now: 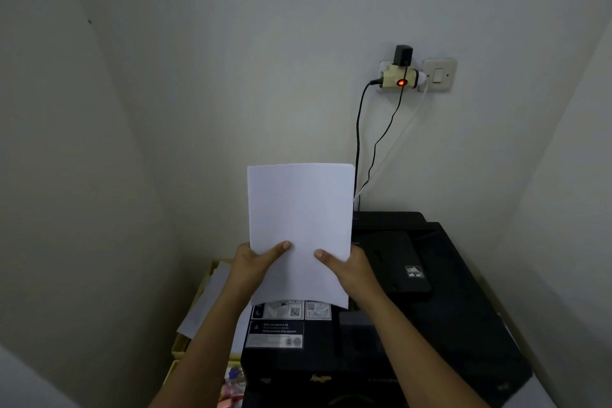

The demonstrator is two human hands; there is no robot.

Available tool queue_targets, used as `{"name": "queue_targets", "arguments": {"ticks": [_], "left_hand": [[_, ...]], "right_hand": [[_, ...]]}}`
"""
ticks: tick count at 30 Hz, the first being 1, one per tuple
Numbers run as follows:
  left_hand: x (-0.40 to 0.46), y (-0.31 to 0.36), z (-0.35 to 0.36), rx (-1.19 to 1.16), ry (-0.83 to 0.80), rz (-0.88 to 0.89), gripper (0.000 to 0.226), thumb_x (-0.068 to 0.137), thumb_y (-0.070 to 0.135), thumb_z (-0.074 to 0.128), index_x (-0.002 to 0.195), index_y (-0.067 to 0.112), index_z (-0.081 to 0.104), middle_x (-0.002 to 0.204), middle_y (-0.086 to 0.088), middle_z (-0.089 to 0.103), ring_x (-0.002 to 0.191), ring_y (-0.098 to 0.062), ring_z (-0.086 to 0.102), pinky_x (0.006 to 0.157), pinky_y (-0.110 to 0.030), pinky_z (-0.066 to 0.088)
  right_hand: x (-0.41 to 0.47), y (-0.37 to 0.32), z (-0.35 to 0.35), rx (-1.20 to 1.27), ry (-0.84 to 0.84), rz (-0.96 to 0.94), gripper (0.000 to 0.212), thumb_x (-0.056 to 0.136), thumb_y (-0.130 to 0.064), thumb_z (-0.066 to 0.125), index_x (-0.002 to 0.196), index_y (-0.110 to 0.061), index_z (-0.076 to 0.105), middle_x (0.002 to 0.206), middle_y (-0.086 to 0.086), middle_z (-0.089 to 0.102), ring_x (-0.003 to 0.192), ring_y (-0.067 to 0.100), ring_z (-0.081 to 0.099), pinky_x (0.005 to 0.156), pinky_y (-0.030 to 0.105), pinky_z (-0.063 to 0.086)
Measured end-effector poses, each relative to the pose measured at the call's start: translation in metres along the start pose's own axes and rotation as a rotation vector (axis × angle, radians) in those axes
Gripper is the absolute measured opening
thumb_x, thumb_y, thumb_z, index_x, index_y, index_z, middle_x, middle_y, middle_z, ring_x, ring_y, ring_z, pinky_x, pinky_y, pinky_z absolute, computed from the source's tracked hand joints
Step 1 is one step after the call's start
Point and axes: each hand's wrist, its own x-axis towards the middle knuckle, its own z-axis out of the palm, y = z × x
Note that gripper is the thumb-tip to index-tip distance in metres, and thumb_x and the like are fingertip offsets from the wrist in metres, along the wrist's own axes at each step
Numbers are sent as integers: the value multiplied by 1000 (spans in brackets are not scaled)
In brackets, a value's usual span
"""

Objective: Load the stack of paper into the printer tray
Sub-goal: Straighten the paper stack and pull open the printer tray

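Both forearms rose from the bottom edge of the frame toward a stack of paper held upright above the printer. On the stack's lower left side the left hand grasped the sheets, thumb lying across the front face and the fingers hidden behind. At the lower right side the right hand grasped them the same way, its thumb also on the front. The paper's edges looked square and aligned; its bottom edge hung just above the white labels on the printer's top, and its top edge stood well up against the pale wall.

Behind and right of the stack, the black printer filled the lower right, its back part close to the wall. Cables ran down the wall from a plug adapter with a red lamp, passing just beside the paper's upper right corner. A light switch sat right of the adapter.

Left of the printer, a yellowish box with loose sheets lay against the side wall. Open room remained above the printer, between the two side walls.
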Motion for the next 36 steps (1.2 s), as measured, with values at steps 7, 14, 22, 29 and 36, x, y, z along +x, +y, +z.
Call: {"name": "queue_targets", "arguments": {"ticks": [7, 14, 22, 29, 36], "left_hand": [[-13, 1, 12, 53, -49, -34, 33, 83, 31, 84, 109, 22, 65, 88, 12, 68, 77, 0, 63, 49, -7, 49], [-41, -6, 38, -24, -84, -128, 47, 78, 32, 88, 117, 15, 68, 96, 6, 72, 87, -15, 70, 65, -26, 54], [-96, -6, 79, -38, -117, -147, 72, 76, 52, 85, 132, 14, 64, 116, -2, 72, 102, -24, 70, 86, -41, 59], [-160, -9, 118, -7, -71, -127, 67, 88, 54, 73, 137, 11, 61, 130, -9, 68, 111, -29, 66, 100, -45, 54], [-233, -23, 145, -47, -81, -134, 59, 93, 46, 70, 139, 11, 60, 123, -4, 69, 109, -23, 67, 98, -43, 55]], "right_hand": [[-21, -8, -16, 6, 34, -47, 42, 94, -27, 83, 133, -32, 66, 123, -10, 78, 108, 4, 76, 90, 26, 62], [-58, -18, -46, -25, 51, -39, 39, 109, -31, 62, 147, -31, 60, 131, -13, 74, 118, 9, 72, 103, 37, 59], [-120, -26, -97, -27, 93, -4, 36, 110, -28, 59, 145, -32, 61, 128, -16, 72, 117, 8, 70, 97, 32, 58], [-182, -12, -139, -41, 136, 18, 41, 110, -26, 59, 151, -23, 57, 124, -14, 69, 111, 2, 65, 86, 22, 54], [-244, 3, -170, -91, 125, 21, 42, 110, -30, 59, 152, -25, 56, 124, -13, 67, 109, 0, 63, 84, 20, 52]]}}
